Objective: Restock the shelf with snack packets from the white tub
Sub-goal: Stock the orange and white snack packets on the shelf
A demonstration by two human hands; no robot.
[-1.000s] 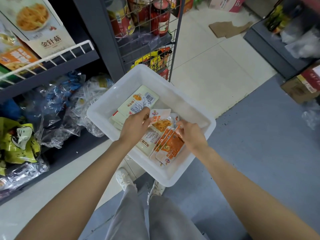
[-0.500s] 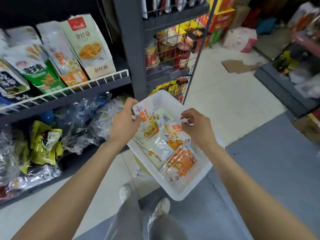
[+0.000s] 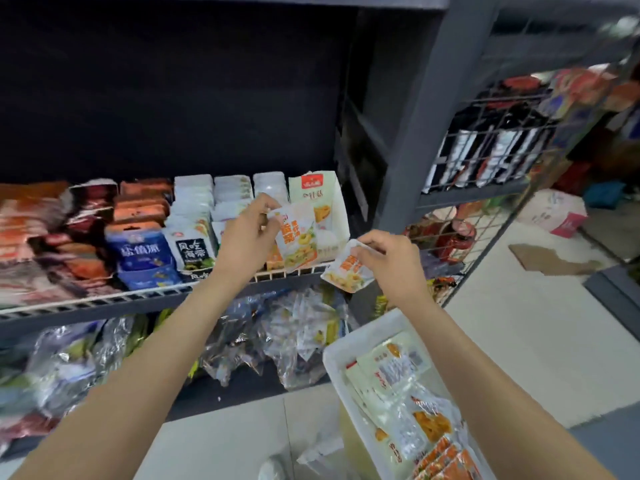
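The head view is the only one, and it looks down at two bare arms reaching toward a dark shop shelf [image 3: 166, 299] with a white wire rail along its front. The left hand [image 3: 247, 237] is curled around the top edge of an orange and white snack packet [image 3: 298, 237], pinching it so it hangs with its long side up and down. This packet is already over the rail, right in front of the tall white bag [image 3: 317, 202] at the right end of the row. The right hand [image 3: 389, 259] pinches the top corner of a second snack packet [image 3: 348, 271], which tilts and hangs just outside the rail, a little lower and to the right. So the left hand is the nearer one to the shelf, and the spot for its packet looks to be straight ahead and a bit down, among the standing packs. It would likely need to go in upright, like the others in that row. The white tub [image 3: 337, 353] sits low on the right, near the person, with more packets lying flat inside it. Crinkly clear bags [image 3: 277, 334] fill the lower shelf under the rail. A wire rack [image 3: 491, 140] stands on the far right, but it is too blurry to tell what it holds.
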